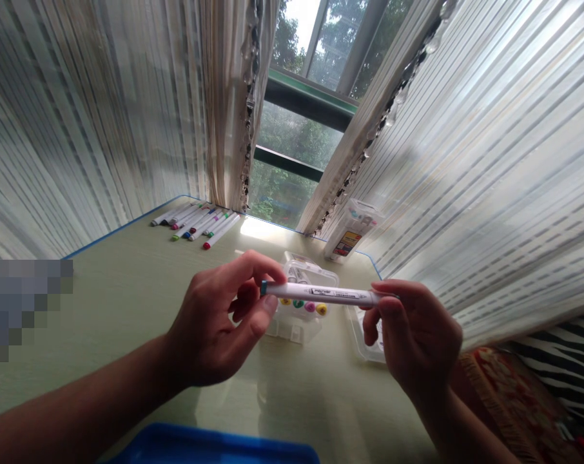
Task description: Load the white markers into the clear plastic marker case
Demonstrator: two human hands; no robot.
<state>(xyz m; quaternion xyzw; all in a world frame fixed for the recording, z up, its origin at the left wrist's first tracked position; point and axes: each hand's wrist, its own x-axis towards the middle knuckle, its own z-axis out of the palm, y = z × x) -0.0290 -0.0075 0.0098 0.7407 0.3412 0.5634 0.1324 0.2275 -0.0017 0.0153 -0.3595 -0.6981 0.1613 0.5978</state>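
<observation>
A white marker (pixel 321 294) with a teal end and printed label is held level in front of me. My left hand (pixel 227 316) pinches it near the teal end between thumb and fingers. At the other end, my right hand (pixel 412 328) grips it with thumb and forefinger, covering most of that tip. Just behind the marker stands a clear plastic case (pixel 296 328), with several markers in it showing yellow, green and pink round ends. Beside my right hand lies a clear tray or lid (pixel 369 351), partly hidden by the fingers.
Several white markers with coloured ends (pixel 195 222) lie at the table's far left. A clear labelled box (pixel 350 235) stands at the far right by the curtain (pixel 466 161). A blue tray (pixel 214 444) sits at the near edge of the pale green table (pixel 127 309).
</observation>
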